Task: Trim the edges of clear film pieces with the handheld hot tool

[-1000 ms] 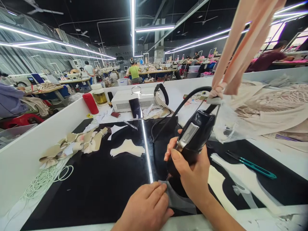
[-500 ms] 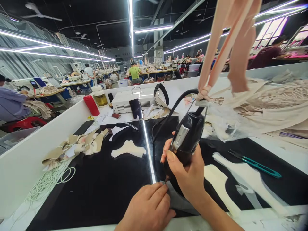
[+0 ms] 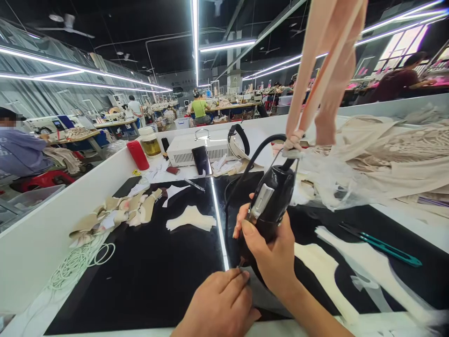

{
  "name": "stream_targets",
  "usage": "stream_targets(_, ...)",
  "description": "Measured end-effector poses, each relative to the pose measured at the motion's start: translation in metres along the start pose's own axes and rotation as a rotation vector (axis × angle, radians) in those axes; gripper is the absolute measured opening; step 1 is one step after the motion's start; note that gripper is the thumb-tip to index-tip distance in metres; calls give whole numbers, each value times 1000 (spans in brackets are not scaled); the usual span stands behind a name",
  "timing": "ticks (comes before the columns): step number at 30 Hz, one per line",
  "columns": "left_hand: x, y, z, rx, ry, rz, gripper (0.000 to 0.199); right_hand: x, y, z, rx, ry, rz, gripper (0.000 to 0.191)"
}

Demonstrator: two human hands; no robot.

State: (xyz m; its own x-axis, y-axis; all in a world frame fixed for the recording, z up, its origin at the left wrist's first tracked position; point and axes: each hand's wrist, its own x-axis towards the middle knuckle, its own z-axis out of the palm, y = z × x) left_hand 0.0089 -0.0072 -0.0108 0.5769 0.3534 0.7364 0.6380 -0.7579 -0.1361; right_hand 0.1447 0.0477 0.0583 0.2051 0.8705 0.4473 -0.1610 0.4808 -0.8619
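Observation:
My right hand (image 3: 271, 255) is wrapped round a black corded handheld power tool (image 3: 271, 192) with a silver switch lever. The tool hangs from pink fabric straps (image 3: 324, 70) and points down; its narrow tip meets the work by my left fingertips. My left hand (image 3: 220, 299) is bent low over the black work surface, fingers together, holding down a sheer grey fabric piece (image 3: 268, 299) that is partly hidden under both hands. Cream cut pieces lie to both sides: a small stack (image 3: 191, 218) on the left and a curved piece (image 3: 321, 271) on the right.
Teal-handled thread snips (image 3: 389, 248) lie at right, near a white cut piece (image 3: 372, 262). Pale green cord (image 3: 72, 264) and beige scraps (image 3: 122, 208) lie left. Behind stand a white metal box (image 3: 189, 152), a phone (image 3: 200, 160) and a red bottle (image 3: 138, 155). Low white walls edge the table.
The view has shifted slightly, so the table things appear a little lower and further right. The hanging straps have swung left in view. Both hands keep nearly the same hold, tool tip at my left fingertips.

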Motion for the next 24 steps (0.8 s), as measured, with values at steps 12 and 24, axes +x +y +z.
stream_targets(12,2,-3,-13,-31,-127,-1,43,5,-43,-26,-112,-61,-84,35)
stream_targets(24,5,-5,-23,-29,-175,-1,41,-15,-42,-43,-59,-17,-32,30)
